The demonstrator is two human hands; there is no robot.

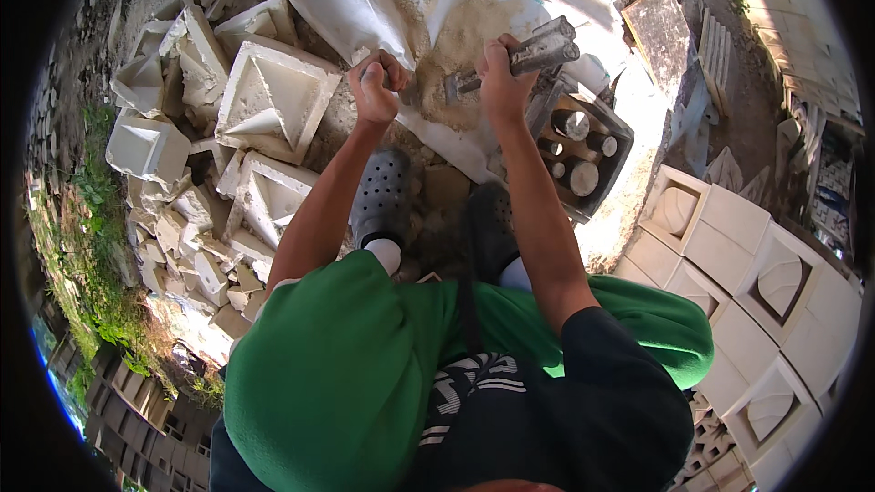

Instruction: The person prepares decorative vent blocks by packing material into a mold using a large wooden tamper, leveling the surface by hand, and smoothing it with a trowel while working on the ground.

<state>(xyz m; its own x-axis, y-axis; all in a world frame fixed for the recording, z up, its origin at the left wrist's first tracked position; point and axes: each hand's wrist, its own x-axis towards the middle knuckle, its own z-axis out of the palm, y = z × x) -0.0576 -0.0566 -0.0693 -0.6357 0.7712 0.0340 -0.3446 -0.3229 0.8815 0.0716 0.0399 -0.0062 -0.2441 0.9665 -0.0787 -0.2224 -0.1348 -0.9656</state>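
My left hand (376, 87) is closed around a small dark piece, most of it hidden by the fingers. One end pokes out beside the thumb side, over the edge of a white sheet (342, 0). In my right hand (506, 82) is a grey, dust-caked metal tool (544, 46). Its thick, ribbed, tube-like end sticks out to the upper right, and a narrow shank with a flat end comes out on the left. Both hands are held apart above a heap of tan sandy powder (469, 27), and neither touches it clearly.
Broken white cast blocks (273, 96) lie piled at the left. Right of my feet stands a dark crate (629, 138) with several round-ended cylinders. Pale patterned blocks (729, 251) are stacked at the lower right. A weathered board (663, 32) leans at the upper right.
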